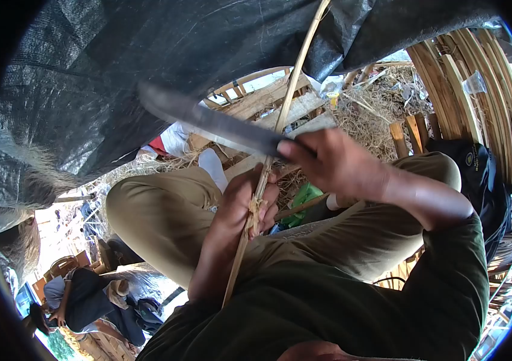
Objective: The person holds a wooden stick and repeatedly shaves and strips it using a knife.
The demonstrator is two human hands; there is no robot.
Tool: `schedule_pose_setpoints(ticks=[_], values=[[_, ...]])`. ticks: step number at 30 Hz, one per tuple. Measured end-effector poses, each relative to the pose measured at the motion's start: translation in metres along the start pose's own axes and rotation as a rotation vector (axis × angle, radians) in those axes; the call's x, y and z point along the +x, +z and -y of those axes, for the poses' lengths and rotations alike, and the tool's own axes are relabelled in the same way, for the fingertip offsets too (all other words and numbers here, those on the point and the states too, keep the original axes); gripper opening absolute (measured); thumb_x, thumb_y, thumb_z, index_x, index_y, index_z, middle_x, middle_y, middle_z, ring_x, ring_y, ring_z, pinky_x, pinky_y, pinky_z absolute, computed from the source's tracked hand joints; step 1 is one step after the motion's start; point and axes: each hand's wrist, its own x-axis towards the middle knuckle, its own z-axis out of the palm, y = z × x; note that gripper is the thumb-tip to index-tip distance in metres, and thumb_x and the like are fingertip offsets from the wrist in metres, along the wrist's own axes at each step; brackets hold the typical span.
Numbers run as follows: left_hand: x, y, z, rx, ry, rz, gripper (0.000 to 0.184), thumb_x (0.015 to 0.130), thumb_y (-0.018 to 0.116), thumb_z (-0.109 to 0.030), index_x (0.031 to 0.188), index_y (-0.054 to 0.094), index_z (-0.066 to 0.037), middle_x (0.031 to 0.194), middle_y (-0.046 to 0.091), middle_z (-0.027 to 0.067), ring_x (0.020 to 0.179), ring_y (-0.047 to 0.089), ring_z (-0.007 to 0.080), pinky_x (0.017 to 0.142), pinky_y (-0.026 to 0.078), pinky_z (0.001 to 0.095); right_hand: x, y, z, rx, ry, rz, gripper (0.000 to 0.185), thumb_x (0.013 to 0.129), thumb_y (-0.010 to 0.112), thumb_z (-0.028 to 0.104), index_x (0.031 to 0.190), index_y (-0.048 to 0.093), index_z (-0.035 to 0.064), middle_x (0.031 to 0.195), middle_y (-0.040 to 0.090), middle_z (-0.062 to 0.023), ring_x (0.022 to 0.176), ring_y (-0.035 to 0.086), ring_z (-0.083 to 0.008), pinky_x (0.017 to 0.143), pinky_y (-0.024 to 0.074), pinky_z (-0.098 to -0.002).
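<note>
My left hand (245, 201) is wrapped round a long, thin cane stick (295, 78) in front of my lap. The stick slants from my chest up past the top of the view, and a knotted, frayed part of it shows at my fingers. In my right hand (331, 159) is the handle of a machete (208, 120). Its broad dark blade points to the upper left, slightly blurred, and crosses the stick just above my left hand. Whether the edge touches the stick, I cannot tell.
A dark tarpaulin (117, 48) hangs overhead and to the left. Wooden slats (472, 84) stand at the right, near a black bag (472, 162). Dry plant scraps (376, 108) litter the ground ahead. Another person (90, 301) is at the lower left.
</note>
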Motion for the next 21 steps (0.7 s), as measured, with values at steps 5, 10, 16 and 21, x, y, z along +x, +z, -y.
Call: schedule_pose_setpoints(ticks=[5,10,16,21], values=[[0.001,0.007,-0.004,0.053,0.013,-0.016,0.032,0.107,0.041,-0.035,0.105,0.053,-0.006,0.054,0.043,0.0028,0.032,0.037,0.0137,0.032,0.03,0.0267,0.004,-0.001,0.0,-0.138,0.095,-0.018,0.044,0.107,0.044,0.029,0.083,0.061,-0.004,0.065,0.061,-0.0205,0.062,0.066,-0.0379,0.054,0.0515,-0.0464],[-0.006,0.008,0.005,0.009,0.056,-0.073,0.021,0.102,0.047,-0.018,0.103,0.055,0.001,0.053,0.046,0.0038,0.03,0.04,0.0144,0.028,0.028,0.0267,-0.01,0.013,0.01,0.069,-0.096,-0.027,0.035,0.102,0.055,0.02,0.079,0.064,-0.0038,0.064,0.062,-0.0225,0.063,0.067,-0.0379,0.059,0.0518,-0.0459],[-0.001,0.014,0.004,0.095,0.061,-0.132,0.023,0.102,0.045,-0.018,0.101,0.056,0.003,0.054,0.046,0.0041,0.031,0.04,0.0129,0.028,0.028,0.0267,-0.008,0.005,0.008,0.127,-0.083,0.054,0.04,0.095,0.07,0.03,0.076,0.066,-0.0047,0.058,0.061,-0.0175,0.051,0.061,-0.0213,0.051,0.0462,-0.0368],[-0.001,0.02,0.002,0.185,0.031,-0.143,0.034,0.105,0.042,-0.032,0.089,0.052,-0.003,0.054,0.04,0.0021,0.034,0.039,0.0113,0.032,0.032,0.025,-0.006,0.017,-0.003,0.154,-0.039,0.008,0.047,0.093,0.072,0.038,0.074,0.067,-0.005,0.057,0.061,-0.0151,0.051,0.061,-0.0171,0.051,0.0465,-0.0347]])
